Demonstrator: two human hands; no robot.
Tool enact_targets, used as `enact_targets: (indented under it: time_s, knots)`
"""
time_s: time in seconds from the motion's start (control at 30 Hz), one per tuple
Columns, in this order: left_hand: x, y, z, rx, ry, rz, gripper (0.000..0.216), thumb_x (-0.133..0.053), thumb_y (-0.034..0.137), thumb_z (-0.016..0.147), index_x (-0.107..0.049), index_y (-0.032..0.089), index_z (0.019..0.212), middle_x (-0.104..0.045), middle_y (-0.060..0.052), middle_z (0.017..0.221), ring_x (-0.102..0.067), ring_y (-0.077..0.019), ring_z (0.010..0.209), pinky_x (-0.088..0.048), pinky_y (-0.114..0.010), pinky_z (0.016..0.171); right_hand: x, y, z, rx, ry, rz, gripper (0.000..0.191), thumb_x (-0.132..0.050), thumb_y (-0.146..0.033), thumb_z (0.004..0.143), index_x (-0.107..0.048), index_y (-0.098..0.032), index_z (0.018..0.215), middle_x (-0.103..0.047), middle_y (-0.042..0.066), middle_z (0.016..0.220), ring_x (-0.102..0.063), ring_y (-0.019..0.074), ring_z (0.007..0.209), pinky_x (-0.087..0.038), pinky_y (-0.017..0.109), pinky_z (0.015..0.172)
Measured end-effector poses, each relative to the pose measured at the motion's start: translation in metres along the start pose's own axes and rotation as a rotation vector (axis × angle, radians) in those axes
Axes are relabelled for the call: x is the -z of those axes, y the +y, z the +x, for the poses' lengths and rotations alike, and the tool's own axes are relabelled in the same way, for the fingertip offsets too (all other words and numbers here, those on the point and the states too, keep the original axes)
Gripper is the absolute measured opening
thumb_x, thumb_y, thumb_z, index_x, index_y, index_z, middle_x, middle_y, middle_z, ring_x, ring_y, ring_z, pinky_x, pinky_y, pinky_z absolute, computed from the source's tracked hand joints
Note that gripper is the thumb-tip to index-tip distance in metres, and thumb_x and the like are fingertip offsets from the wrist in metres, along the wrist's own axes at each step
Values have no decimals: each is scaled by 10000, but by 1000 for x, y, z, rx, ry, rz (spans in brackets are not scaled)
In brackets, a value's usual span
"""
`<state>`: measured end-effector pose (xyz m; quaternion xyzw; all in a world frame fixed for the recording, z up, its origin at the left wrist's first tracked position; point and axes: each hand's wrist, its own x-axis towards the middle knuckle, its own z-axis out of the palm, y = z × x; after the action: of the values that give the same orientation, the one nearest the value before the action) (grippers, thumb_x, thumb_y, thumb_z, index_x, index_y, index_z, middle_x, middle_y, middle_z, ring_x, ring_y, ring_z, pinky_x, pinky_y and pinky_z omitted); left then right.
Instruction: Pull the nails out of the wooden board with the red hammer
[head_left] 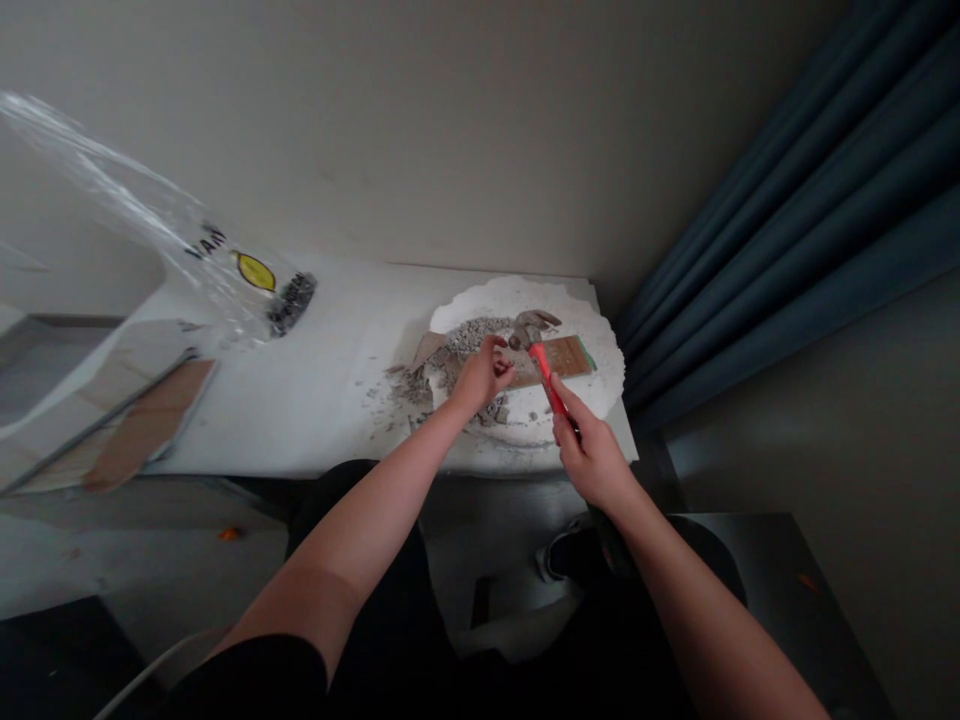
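The right hand [592, 450] grips a hammer [546, 368] near the right edge of the tabletop [300, 400]; the left hand [480, 378] curls its fingers by a board [568, 357], any hold unclear. Near the back edge, a clear bag [232, 298] bears a yellow emblem [256, 271] and unreadable lettering [206, 243].

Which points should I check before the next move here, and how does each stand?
1. Hammer gripped: ok, the right hand holds it by the red handle.
2. Left hand well away from the hammer head: not ok, its fingers appear close beside it.
3. Left hand's hold on any piece: cannot tell, too small.
4. Table free of loose debris: not ok, grey fragments lie scattered.
5. Clear plastic bag apart from the hammer: ok, it is farther left.
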<state>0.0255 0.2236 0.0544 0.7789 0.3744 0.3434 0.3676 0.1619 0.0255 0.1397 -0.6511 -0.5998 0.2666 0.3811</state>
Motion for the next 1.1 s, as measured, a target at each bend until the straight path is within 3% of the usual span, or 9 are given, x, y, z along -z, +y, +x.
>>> enact_targets:
  time_s: [0.13,0.27,0.43,0.87,1.1]
  knots:
    - [-1,-1,1,-1,19,1,416,-711,187,827,-489,212,1177,-725,0,842,-691,-166,746,-507,-287,713,1,-3,-1,2,-15,-51,589,-411,-315,1047,-417,-185,1622,-747,155,1110,-654,206,768,-525,339,748]
    - [-2,-2,2,-8,8,-10,421,-712,184,814,-481,225,1164,-705,28,797,-662,-155,688,-496,-282,686,3,-4,-1,-1,35,-37,607,-403,-318,1054,-357,-219,1651,-746,113,1004,-642,192,708,-513,313,692]
    - [-2,-2,0,28,-3,25,446,-715,160,801,-503,214,1190,-715,7,828,-673,-169,735,-491,-292,707,3,4,1,-34,-5,-81,601,-408,-297,1032,-416,-181,1621,-744,116,920,-629,205,665,-519,331,665]
    - [-1,-5,0,-9,-46,71,471,-693,126,792,-502,203,1216,-689,22,798,-661,-165,730,-481,-284,706,2,7,-1,-23,2,-66,608,-407,-307,1045,-374,-202,1643,-748,120,979,-654,207,695,-522,332,683]
    - [9,0,2,57,-30,-46,578,-675,63,727,-508,195,1264,-721,-38,980,-675,-172,813,-515,-298,755,-1,14,2,-38,-31,-65,595,-421,-285,1030,-430,-178,1615,-764,151,1049,-701,239,776,-557,372,758]
